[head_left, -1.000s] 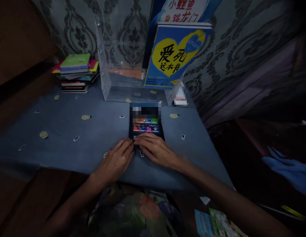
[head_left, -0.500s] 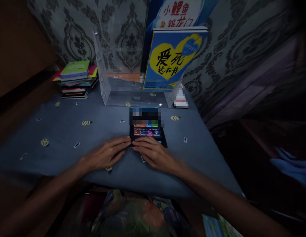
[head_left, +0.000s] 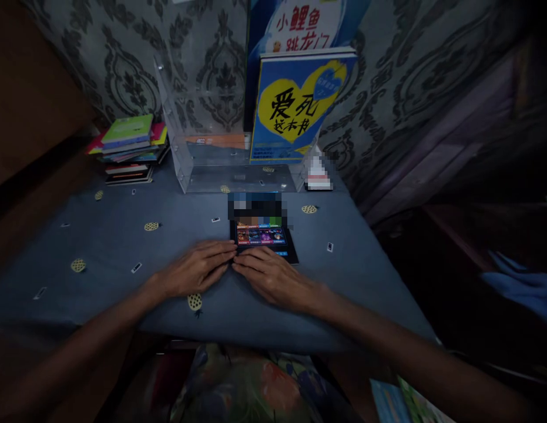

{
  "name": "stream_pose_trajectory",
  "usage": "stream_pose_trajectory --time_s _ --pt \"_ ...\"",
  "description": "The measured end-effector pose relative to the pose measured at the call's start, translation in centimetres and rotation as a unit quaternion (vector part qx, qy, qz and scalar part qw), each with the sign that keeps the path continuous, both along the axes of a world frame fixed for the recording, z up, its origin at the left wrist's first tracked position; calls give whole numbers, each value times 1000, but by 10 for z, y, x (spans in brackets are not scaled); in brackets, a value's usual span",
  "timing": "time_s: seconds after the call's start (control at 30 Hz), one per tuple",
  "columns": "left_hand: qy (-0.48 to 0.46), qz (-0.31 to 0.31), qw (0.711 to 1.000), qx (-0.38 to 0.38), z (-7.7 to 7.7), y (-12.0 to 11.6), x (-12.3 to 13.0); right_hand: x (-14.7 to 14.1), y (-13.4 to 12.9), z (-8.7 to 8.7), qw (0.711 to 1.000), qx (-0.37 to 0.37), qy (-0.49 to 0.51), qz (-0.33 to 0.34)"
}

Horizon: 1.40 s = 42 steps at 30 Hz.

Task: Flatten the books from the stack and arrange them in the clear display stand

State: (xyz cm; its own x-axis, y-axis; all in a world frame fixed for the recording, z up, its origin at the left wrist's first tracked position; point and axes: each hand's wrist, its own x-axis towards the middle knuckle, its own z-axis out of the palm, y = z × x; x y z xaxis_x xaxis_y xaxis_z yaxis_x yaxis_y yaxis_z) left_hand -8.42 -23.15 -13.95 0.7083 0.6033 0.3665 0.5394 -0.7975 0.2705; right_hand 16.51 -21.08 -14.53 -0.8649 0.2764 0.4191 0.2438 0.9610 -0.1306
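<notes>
Centrally on the blue-grey table, a dark flat item lies just in front of a clear stand, its printed or lit face showing rows of small bright pictures, with the far part blurred into blocks. Both hands meet at its near left corner. The left hand comes in from the side, palm down, fingers stretched and held together, tips at the item's left edge; the right hand lies across part of the near edge, fingers gently bent, tips close to those of the left. Whether either one pinches the edge or merely rests on it, I cannot tell. Toward the right of the stand leans a blue book with a yellow heart, and a taller blue book shows behind it. Just beside the stand's right end is a white object, too blurred to identify. To the left of the stand sits an uneven pile of books, a green one on top. Small yellow pineapples and white labels pattern the table's covering.
</notes>
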Motion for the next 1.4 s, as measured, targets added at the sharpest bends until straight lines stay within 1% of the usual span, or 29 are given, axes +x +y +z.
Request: stream_pose_trajectory --time_s 0.2,0.27,0.37,0.47,0.63,0.7,0.83,1.1,1.23,1.4 --pt "1 -13 1000 14 4 18 4 -6 2 3 1000 -5 -4 -18" --pt "-15 -22 999 21 4 20 5 -7 2 1 1000 -12 6 -17" --pt "-40 -20 999 20 3 22 6 -6 3 -1 1000 -18 9 -15" --pt "-52 -18 998 10 2 25 7 -6 4 1 1000 -20 1 -14" --pt "-46 35 998 33 -7 33 7 -7 8 7 1000 -10 -25 -10" --pt "-48 42 997 42 -10 35 8 -8 9 7 999 -6 -32 -13" --pt "-46 41 997 41 -9 36 9 -9 9 7 999 -18 -30 -22" --pt "-32 86 995 40 -8 53 16 -14 23 7 998 -40 -34 -37" --pt "-38 91 994 40 -7 57 20 -15 27 7 998 -43 -27 -34" --pt "-35 111 992 48 -11 70 21 -13 34 14 998 -28 -46 -19"
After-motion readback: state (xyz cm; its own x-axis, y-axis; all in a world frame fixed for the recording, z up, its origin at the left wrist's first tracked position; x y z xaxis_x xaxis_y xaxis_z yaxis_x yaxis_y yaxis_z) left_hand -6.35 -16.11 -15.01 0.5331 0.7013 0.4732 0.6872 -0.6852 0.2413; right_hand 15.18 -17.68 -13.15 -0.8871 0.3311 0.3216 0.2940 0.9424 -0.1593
